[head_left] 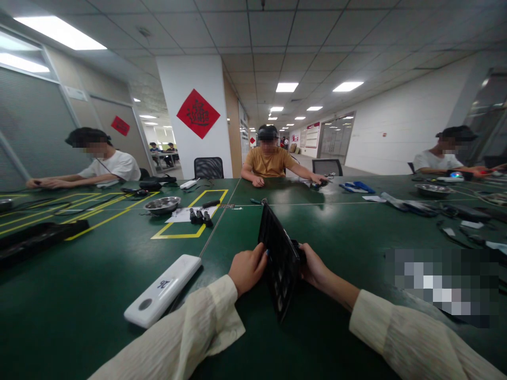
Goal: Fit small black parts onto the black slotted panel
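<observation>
Left hand (247, 269) and right hand (315, 265) hold a black panel (280, 264) (metal bowl (159, 211): contents unclear).

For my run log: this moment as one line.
left hand: touching black panel, left face | right hand: at panel's right side | panel: on edge, tilted | white device: on table, left

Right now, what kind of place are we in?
Probably an office used as a workroom. There's a big green table with gadgets on it and people sitting around it, a mesh-backed chair, and bright panel lights in the ceiling.
</observation>
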Demonstrator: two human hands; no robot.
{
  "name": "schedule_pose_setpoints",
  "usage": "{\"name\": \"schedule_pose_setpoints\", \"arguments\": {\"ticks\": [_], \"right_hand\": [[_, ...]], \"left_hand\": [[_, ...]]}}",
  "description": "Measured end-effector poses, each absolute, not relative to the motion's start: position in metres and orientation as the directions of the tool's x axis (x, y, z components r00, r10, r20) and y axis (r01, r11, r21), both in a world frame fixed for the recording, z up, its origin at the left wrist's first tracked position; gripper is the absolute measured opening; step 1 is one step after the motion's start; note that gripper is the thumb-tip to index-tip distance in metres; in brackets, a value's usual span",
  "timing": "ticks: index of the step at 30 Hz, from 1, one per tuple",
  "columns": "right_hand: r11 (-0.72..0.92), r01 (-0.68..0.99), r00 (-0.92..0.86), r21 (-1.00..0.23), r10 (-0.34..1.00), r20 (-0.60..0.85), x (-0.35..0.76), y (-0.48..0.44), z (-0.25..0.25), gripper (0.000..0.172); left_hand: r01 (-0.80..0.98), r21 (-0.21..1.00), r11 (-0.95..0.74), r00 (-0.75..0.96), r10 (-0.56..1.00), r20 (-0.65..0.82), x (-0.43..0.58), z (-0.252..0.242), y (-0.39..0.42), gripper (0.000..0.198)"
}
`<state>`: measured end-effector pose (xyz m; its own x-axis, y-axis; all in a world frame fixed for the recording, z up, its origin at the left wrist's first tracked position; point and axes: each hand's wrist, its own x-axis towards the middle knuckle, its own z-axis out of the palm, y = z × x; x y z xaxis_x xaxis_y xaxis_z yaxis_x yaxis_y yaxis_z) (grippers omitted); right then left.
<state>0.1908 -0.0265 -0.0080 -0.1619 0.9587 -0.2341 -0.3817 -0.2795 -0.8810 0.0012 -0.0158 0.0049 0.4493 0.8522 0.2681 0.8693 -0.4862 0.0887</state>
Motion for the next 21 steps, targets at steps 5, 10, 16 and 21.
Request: {"name": "schedule_pose_setpoints", "arguments": {"ticks": [5,10,16,21], "right_hand": [[-0.291,-0.379,-0.168,-0.878,0.955,-0.245,0.1914,-0.0253,-0.0089,0.037],[-0.276,-0.378,-0.182,-0.884,0.958,-0.222,0.1932,-0.0218,-0.0136,0.04],[-0.279,-0.379,-0.203,-0.882,0.955,-0.214,0.1943,-0.022,-0.016,0.042],[-0.272,-0.378,-0.209,-0.885,0.956,-0.204,0.1939,-0.023,-0.0151,0.043]], "left_hand": [[0.868,0.087,-0.489,0.451,0.849,0.276,0.0015,0.0052,-0.0157,0.034],[0.873,0.07,-0.483,0.453,0.855,0.253,0.0022,0.0058,-0.0153,0.035],[0.871,0.051,-0.489,0.464,0.851,0.247,0.0032,0.0077,-0.016,0.037],[0.866,0.052,-0.498,0.47,0.843,0.262,0.0022,0.0062,-0.0146,0.036]]}}
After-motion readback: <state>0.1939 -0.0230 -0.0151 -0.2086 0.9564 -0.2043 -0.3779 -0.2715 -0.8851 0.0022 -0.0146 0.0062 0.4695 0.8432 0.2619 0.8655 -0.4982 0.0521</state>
